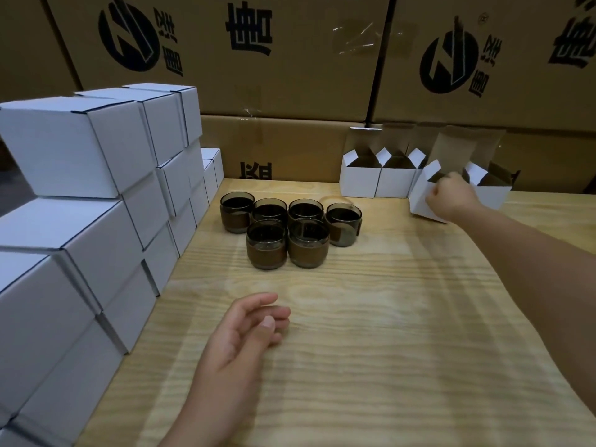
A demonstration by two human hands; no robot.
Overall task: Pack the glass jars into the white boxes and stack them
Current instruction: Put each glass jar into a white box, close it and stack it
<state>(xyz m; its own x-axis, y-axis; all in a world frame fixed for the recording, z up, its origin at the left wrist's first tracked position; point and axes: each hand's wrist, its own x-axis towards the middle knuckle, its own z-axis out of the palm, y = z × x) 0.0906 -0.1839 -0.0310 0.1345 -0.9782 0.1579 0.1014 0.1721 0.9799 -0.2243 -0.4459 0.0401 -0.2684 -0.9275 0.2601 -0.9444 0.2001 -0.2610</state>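
Head view: six squat smoky-glass jars [306,243], brown-banded, open-topped.

The brown carton [290,75] at the surface's far edge carries a round black logo [129,37] and big black Chinese characters [250,27], printed upside down. I cannot read them with certainty. The carton to its right [532,101] bears the same logo [450,61]. A lower carton [290,146] shows one partly hidden character [256,171].

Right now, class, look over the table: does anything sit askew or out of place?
One open white box, gripped by the right hand, is tilted, while the other open boxes stand upright in a row.
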